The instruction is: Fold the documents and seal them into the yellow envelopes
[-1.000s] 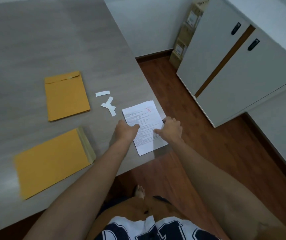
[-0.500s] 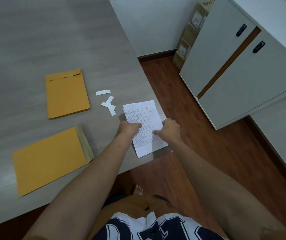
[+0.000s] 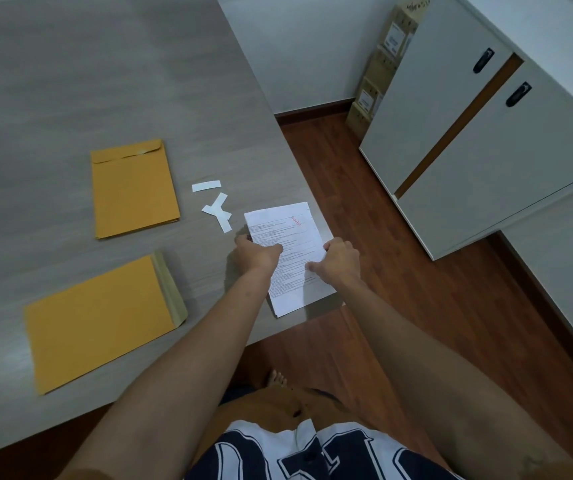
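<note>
The table (image 3: pixel 70 81) has a matt grey wood-grain top, the far envelope (image 3: pixel 134 192) and near envelope (image 3: pixel 101 327) are matt yellow paper, the documents (image 3: pixel 288 230) and loose strips (image 3: pixel 217 209) plain white paper — while the floor (image 3: pixel 399 271) is reddish wood with a soft sheen and the cabinet (image 3: pixel 486 168) smooth white.

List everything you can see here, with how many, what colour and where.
Table: one, grey, left.
Far envelope: one, yellow, on table, flap folded down.
Near envelope: one, yellow, on table, flap open.
Paper strips: three, white, between far envelope and documents.
Documents: one stack, white, printed, table's right edge.
Cabinet: one, white, black handles, right.
Boxes: several, brown, stacked by wall.
Floor: brown wood.
Left grip: bare hand, holds documents' left edge.
Right grip: bare hand, holds documents' right edge.
</note>
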